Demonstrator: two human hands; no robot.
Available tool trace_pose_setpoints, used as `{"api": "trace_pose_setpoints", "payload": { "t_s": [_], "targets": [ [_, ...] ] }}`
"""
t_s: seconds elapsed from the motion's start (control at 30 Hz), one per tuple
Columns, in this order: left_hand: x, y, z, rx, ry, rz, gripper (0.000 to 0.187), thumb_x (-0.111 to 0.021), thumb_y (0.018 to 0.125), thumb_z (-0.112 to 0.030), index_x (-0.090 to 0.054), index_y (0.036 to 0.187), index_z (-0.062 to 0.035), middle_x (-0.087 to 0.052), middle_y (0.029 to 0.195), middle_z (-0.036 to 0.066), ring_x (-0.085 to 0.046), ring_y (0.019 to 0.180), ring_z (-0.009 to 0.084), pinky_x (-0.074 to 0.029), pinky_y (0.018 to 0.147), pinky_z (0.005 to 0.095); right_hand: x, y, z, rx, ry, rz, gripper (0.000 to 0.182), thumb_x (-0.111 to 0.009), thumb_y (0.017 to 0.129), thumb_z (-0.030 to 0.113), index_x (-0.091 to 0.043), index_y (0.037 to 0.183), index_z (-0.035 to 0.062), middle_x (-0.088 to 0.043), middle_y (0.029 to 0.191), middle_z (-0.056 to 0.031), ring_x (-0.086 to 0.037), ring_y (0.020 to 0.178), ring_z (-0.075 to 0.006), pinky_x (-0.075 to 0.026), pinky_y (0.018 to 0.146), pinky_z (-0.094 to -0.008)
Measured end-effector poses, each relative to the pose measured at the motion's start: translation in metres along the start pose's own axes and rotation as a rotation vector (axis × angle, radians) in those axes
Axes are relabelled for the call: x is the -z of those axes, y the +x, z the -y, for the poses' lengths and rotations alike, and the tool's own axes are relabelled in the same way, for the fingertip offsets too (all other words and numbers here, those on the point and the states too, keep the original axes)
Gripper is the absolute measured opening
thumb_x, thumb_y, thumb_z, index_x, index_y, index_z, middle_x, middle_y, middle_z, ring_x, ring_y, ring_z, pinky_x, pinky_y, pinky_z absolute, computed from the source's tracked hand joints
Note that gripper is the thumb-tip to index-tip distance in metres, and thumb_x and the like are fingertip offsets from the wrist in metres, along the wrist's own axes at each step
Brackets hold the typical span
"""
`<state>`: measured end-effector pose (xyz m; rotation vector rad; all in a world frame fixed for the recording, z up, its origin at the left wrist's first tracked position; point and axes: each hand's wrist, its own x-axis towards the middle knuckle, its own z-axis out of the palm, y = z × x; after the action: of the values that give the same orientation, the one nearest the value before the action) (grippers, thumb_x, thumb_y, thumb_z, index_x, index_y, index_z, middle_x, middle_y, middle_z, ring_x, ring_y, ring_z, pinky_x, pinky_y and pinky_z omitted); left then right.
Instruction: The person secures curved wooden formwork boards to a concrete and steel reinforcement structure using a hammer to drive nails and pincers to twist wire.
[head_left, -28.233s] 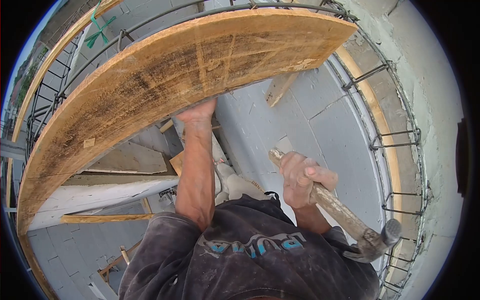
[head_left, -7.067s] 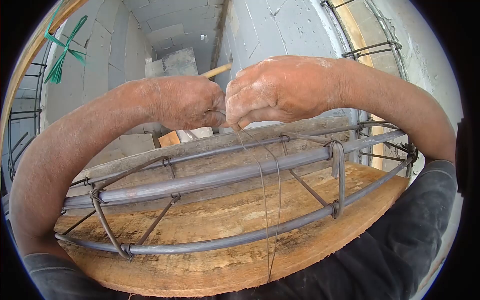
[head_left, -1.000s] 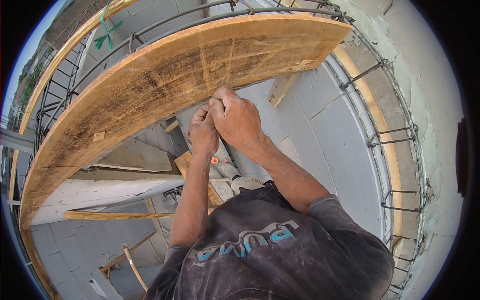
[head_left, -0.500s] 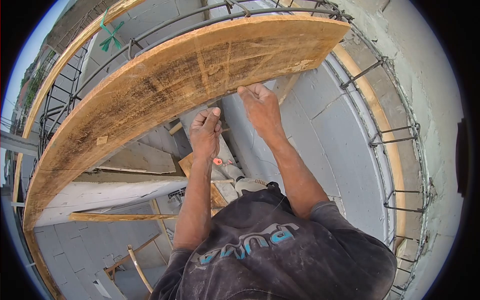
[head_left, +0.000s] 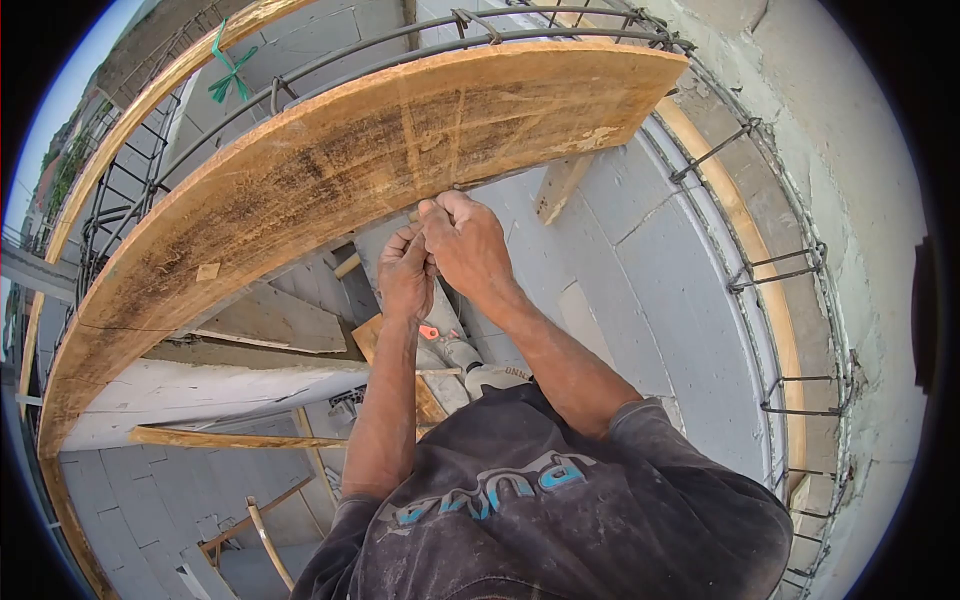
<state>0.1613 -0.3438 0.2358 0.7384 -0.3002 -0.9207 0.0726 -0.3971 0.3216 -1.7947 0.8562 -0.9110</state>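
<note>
1. The left hand [head_left: 405,280] is up in front of the chest. Its fingers are curled in, with the thumb close to them.
2. The right hand [head_left: 468,240] is bent almost closed too, and its fingertips point at the left hand.
3. The two hands are together, fingertips meeting or nearly so. I can't tell what is pinched between them, because the fingers hide it.
4. The big curved wooden board [head_left: 310,180] is just past the hands. Its straight edge is right by the right hand's knuckles, but I can't tell if they touch.
5. Dark metal bars [head_left: 470,42] run along the board's round edge.
6. A wooden post [head_left: 563,188] stands under the board's right end.
7. Both arms reach up from a dusty dark shirt [head_left: 540,520].
</note>
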Motion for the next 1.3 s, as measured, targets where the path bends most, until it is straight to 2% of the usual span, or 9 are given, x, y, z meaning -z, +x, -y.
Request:
{"api": "trace_pose_setpoints", "payload": {
  "t_s": [0.13,0.23,0.27,0.77,0.8,0.9,0.93,1.13,1.3],
  "targets": [
    [0.004,-0.003,-0.004,0.012,0.038,0.001,0.013,-0.070,0.092,-0.008,-0.064,0.101,-0.0013,-0.061,0.079,0.001,-0.052,0.060,0.0053,-0.039,0.049,0.0179,0.034,0.017,0.027,-0.040,0.024,0.136,0.028,-0.057,0.097,0.022,-0.066,0.091,-0.0036,-0.049,0.059,0.0012,-0.041,0.048,-0.0071,-0.031,0.042,-0.0239],
    [0.002,-0.004,-0.007,0.009,0.079,-0.032,0.013,-0.071,0.092,-0.009,-0.064,0.100,-0.0023,-0.060,0.078,0.000,-0.051,0.060,0.0049,-0.039,0.049,0.0176,0.061,0.030,0.020,-0.260,0.094,0.227,0.034,-0.054,0.096,0.025,-0.068,0.097,-0.0060,-0.057,0.063,-0.0059,-0.050,0.055,-0.0144,-0.042,0.056,-0.0328],
    [0.001,-0.005,-0.009,0.004,0.093,-0.038,0.013,-0.072,0.091,-0.009,-0.064,0.099,-0.0026,-0.060,0.078,-0.001,-0.051,0.060,0.0048,-0.038,0.049,0.0173,0.063,0.028,0.012,-0.208,0.168,0.196,0.030,-0.059,0.098,0.024,-0.066,0.093,-0.0044,-0.045,0.057,0.0036,-0.036,0.047,-0.0049,-0.026,0.041,-0.0234],
    [0.013,0.011,-0.003,0.040,0.152,0.070,0.015,-0.072,0.092,-0.013,-0.065,0.098,-0.0026,-0.060,0.076,-0.001,-0.051,0.062,0.0046,-0.040,0.052,0.0180,0.014,-0.004,-0.019,-0.421,0.746,0.176,0.036,-0.051,0.104,0.040,-0.056,0.091,0.0057,-0.035,0.057,0.0082,-0.028,0.046,-0.0013,-0.025,0.041,-0.0216],
    [0.013,0.014,0.000,0.055,0.150,0.085,0.015,-0.072,0.092,-0.014,-0.065,0.098,-0.0027,-0.060,0.077,-0.001,-0.051,0.062,0.0046,-0.040,0.052,0.0180,0.006,-0.003,-0.031,-0.305,0.574,0.137,0.037,-0.051,0.103,0.038,-0.057,0.092,0.0034,-0.048,0.058,-0.0015,-0.043,0.046,-0.0132,-0.036,0.045,-0.0292],
    [0.007,0.020,0.017,0.075,0.027,0.063,0.013,-0.071,0.093,-0.014,-0.064,0.099,-0.0041,-0.061,0.080,-0.001,-0.051,0.063,0.0046,-0.042,0.053,0.0189,-0.012,-0.007,-0.021,0.101,-0.097,-0.156,0.033,-0.050,0.101,0.029,-0.059,0.089,-0.0010,-0.065,0.074,-0.0225,-0.063,0.066,-0.0410,-0.047,0.061,-0.0473],
    [-0.003,0.017,0.017,0.101,0.043,0.039,0.012,-0.070,0.094,-0.015,-0.064,0.098,-0.0047,-0.061,0.080,-0.001,-0.051,0.063,0.0050,-0.041,0.053,0.0194,-0.006,-0.008,0.004,-0.060,-0.109,-0.059,0.031,-0.051,0.099,0.028,-0.059,0.092,-0.0019,-0.064,0.091,-0.0326,-0.061,0.087,-0.0532,-0.047,0.075,-0.0558],
    [-0.044,0.011,0.043,0.265,-0.227,0.095,0.012,-0.070,0.093,-0.014,-0.062,0.098,-0.0050,-0.059,0.079,0.001,-0.049,0.061,0.0072,-0.038,0.050,0.0211,-0.009,-0.001,0.013,0.025,-0.305,-0.031,0.033,-0.049,0.100,0.029,-0.060,0.095,-0.0019,-0.065,0.084,-0.0282,-0.064,0.081,-0.0471,-0.049,0.070,-0.0506],
    [-0.055,-0.003,0.068,0.450,-0.546,0.202,0.012,-0.069,0.093,-0.013,-0.061,0.098,-0.0053,-0.058,0.078,0.002,-0.047,0.059,0.0091,-0.036,0.049,0.0225,-0.011,-0.012,0.021,0.018,-0.676,-0.021,0.025,-0.049,0.100,0.025,-0.058,0.098,0.0024,-0.069,0.078,-0.0233,-0.069,0.077,-0.0425,-0.051,0.064,-0.0553]
  ]
}}
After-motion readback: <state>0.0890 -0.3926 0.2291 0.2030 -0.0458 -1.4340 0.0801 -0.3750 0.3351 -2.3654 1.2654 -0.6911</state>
